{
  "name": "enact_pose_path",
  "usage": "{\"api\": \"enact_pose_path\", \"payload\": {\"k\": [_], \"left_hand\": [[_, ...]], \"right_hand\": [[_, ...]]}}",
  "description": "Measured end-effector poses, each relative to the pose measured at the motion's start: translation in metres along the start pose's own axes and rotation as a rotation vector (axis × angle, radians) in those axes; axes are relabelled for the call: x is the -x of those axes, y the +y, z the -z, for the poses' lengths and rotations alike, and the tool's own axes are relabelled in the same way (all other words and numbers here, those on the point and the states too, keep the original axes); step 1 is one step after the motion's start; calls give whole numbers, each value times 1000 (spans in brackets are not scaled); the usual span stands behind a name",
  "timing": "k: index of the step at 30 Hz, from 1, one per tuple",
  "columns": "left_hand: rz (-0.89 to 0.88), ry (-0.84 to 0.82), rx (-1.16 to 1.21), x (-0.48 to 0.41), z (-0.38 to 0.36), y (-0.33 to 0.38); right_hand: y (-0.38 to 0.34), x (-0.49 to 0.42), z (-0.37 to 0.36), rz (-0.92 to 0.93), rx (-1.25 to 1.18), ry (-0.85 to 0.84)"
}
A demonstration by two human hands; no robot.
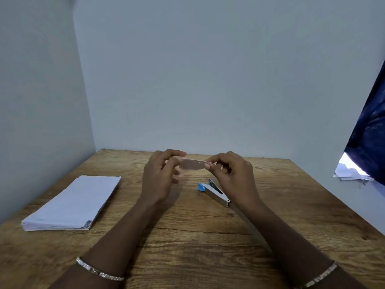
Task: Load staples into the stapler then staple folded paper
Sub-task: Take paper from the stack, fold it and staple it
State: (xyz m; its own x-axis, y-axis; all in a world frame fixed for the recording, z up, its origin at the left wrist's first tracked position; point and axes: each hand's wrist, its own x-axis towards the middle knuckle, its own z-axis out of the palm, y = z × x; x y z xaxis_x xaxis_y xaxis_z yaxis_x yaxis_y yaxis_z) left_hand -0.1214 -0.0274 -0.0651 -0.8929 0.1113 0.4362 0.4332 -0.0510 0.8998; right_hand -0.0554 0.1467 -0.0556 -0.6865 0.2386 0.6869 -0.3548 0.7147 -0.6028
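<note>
A strip of staples (192, 164), pale grey and blurred, is held level above the table between both hands. My left hand (161, 176) pinches its left end with thumb and fingers. My right hand (229, 172) pinches its right end. Below my right hand, a small silver stapler (216, 192) with a blue end lies on the wooden table (187, 236), partly hidden by that hand. A stack of folded white paper (73, 203) rests on the table's left side.
Grey walls close off the back and left of the table. At the far right, a dark blue cloth (368, 132) hangs above some white papers (350, 172). Each wrist wears a silver bracelet.
</note>
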Motion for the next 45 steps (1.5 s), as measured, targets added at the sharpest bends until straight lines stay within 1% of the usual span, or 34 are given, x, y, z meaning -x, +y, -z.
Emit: {"api": "enact_pose_path", "payload": {"k": [2, 4, 5, 7, 9, 13, 17, 20, 25, 29, 32, 36, 39, 41, 43, 45], "left_hand": [[-104, 8, -152, -1, 2, 1], [-147, -30, -249, 0, 2, 0], [-147, -55, -258, 1, 1, -2], [-100, -104, -179, 4, -2, -6], [-17, -137, -67, 6, -3, -7], [93, -193, 51, 6, -3, -6], [152, -222, 49, 7, -4, -3], [179, -219, 43, 6, -4, -2], [177, -196, 62, 5, -2, -1], [201, -194, 124, 4, 1, -2], [201, -204, 143, 3, 1, -2], [146, -218, 135, 3, 0, -4], [92, -183, 62, -1, 1, -9], [36, -96, -30, -4, 2, -12], [5, 21, -76, -5, 4, -12], [-2, 124, -88, -7, 7, -14]], "right_hand": [[-2, -1, 3, -32, -21, -4], [-5, -1, 4, -68, -57, -30], [-5, -1, 4, -85, -71, -49], [-5, -1, 3, -110, -89, -88], [-4, 0, 1, -133, -103, -110], [0, -1, 0, -193, -162, -111], [2, 0, 0, -308, -273, -146], [-1, 1, 0, -321, -305, -179], [-2, 3, 3, -338, -438, -188], [1, 2, 4, -427, -588, -246], [2, 4, 1, -454, -566, -233], [2, 7, -1, -401, -527, -158], [-3, 8, -4, -279, -352, -40], [-6, 11, -5, -138, -146, 72], [-9, 13, -7, 54, 57, 156], [-14, 17, -12, 220, 118, 132]]}}
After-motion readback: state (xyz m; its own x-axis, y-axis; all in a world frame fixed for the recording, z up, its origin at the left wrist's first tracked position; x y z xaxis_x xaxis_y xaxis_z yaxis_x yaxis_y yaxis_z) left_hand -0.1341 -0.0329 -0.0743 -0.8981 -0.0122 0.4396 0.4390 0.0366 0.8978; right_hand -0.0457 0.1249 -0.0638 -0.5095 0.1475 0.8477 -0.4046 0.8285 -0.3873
